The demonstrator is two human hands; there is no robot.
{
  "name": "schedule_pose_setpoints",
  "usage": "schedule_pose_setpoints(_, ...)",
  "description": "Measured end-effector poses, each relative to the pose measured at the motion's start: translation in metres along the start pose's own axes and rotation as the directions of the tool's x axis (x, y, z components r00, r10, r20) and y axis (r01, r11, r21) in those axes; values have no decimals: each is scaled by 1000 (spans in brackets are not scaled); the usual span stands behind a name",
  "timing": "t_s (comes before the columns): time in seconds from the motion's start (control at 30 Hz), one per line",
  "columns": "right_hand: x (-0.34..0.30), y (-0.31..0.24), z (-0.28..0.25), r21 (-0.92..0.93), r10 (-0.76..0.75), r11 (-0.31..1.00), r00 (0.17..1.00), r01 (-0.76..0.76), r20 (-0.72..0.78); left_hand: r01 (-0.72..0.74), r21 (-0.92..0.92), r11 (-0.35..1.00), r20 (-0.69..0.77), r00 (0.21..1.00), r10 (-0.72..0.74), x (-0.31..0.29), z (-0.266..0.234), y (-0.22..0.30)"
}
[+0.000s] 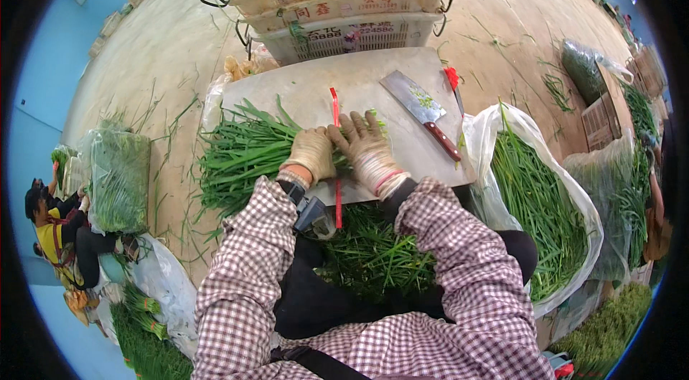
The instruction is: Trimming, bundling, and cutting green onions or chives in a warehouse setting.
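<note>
A bundle of long green leaves like garlic chives [244,147] lies across a pale board, leafy tips to the left. My left hand [313,152], in a beige knit glove, is closed on the bundle near its middle. Over the right end curls my right hand [366,150], gloved too, its fingers bent across the stalks; it hides most of them. A red strip [339,204] runs under the bundle between my hands, and its ends stick out on the near and far sides. A cleaver [422,109] with a wooden handle rests on the board to the right, green scraps on its blade.
Stacked plastic crates [348,35] stand beyond the board [323,82]. At right is a white bag [590,236] of loose green leaves. Cut leaves [380,251] lie below the board between my legs. A wrapped bale [118,179] and another person [61,236] are at left.
</note>
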State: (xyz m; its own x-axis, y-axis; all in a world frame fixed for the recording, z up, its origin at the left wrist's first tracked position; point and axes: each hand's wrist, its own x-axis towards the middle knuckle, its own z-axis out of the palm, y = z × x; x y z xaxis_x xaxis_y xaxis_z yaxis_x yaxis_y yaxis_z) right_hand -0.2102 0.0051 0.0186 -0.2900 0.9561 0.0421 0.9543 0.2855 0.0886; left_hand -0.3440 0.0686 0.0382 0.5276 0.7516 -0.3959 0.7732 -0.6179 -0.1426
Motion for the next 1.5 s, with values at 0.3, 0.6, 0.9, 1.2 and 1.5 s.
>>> schedule_pose_setpoints(0.3, 40, 57, -35, 165, -253, 964, 903, 207, 348, -36, -142, 989, -54, 998, 29, -3, -8, 2)
schedule_pose_setpoints(0.6, 4, 43, -17, 229, -125, 970, 974, 80, 188, -69, -102, 992, -192, 980, 49, -6, 5, 5)
schedule_pose_setpoints(0.9, 29, 60, -14, 200, -216, 965, 951, 172, 223, -112, -106, 988, 69, 990, 119, 9, -20, -12)
schedule_pose_setpoints(1.2, 24, 63, -14, 173, -251, 960, 952, 221, 177, 35, -75, 997, -62, 997, -40, -10, -1, 14)
schedule_pose_setpoints(1.5, 4, 54, -7, 172, -124, 978, 992, 119, 23, -90, -171, 981, -23, 996, 88, 4, -6, -4)
